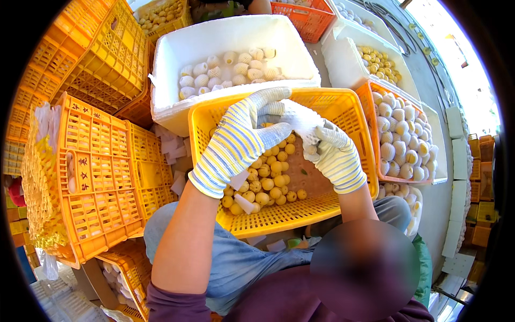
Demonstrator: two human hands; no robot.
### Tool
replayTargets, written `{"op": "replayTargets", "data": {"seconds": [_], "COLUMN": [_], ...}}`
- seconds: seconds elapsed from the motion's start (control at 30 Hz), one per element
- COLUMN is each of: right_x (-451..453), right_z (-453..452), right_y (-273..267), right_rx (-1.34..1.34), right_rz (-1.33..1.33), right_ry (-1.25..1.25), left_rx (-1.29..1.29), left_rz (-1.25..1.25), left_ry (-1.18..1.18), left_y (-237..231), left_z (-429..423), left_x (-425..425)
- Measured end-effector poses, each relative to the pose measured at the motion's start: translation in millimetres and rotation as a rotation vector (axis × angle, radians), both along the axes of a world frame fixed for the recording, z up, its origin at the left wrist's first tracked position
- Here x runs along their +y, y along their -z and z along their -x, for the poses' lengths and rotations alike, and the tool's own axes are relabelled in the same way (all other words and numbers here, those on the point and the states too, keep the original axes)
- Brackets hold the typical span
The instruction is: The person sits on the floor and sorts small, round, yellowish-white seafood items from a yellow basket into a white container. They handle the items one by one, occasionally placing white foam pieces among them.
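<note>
Striped knit work gloves cover both of my hands, which meet over a yellow plastic crate (281, 223) between my knees. White foam netting (302, 120) is gripped between them; whether a fruit is inside it cannot be told. My left hand (245, 133) closes on the netting's left side, and my right hand (336, 149) pinches its lower right end. Below, loose round yellow fruits (267, 184) lie in the crate's left part, with a few pale paper slips (244, 203) on them. Past the crate stands a white foam box (237, 96) holding fruits in foam nets (241, 69).
Stacked yellow crates (116, 48) and an orange crate (102, 181) with yellow netting (44, 189) beside it stand on the left. At right, an orange crate (364, 104) holds netted fruits, near another foam box (342, 60). Part of another person's arm (259, 7) shows at the top.
</note>
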State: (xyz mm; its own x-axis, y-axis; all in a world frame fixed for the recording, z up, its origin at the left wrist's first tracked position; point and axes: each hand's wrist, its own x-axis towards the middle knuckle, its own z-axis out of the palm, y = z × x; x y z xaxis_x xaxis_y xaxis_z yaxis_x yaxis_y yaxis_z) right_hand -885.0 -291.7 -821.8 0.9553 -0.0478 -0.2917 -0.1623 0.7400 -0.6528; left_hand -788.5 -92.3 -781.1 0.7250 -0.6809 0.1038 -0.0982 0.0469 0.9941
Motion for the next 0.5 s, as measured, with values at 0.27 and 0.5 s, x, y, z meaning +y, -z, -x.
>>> {"op": "replayTargets", "data": {"seconds": [0.27,0.5], "right_x": [22.9,3.9], "right_z": [-38.6,-85.2], "right_y": [20.7,230.2], "right_rx": [0.015,0.119], "right_rz": [-0.099,0.825], "right_ry": [-0.188,-0.292], "left_rx": [-0.373,-0.296], "left_rz": [-0.255,-0.251], "left_ry": [-0.14,-0.444], "left_y": [1.1,-5.8], "left_z": [-8.3,-12.1], "left_x": [14.3,8.7]}}
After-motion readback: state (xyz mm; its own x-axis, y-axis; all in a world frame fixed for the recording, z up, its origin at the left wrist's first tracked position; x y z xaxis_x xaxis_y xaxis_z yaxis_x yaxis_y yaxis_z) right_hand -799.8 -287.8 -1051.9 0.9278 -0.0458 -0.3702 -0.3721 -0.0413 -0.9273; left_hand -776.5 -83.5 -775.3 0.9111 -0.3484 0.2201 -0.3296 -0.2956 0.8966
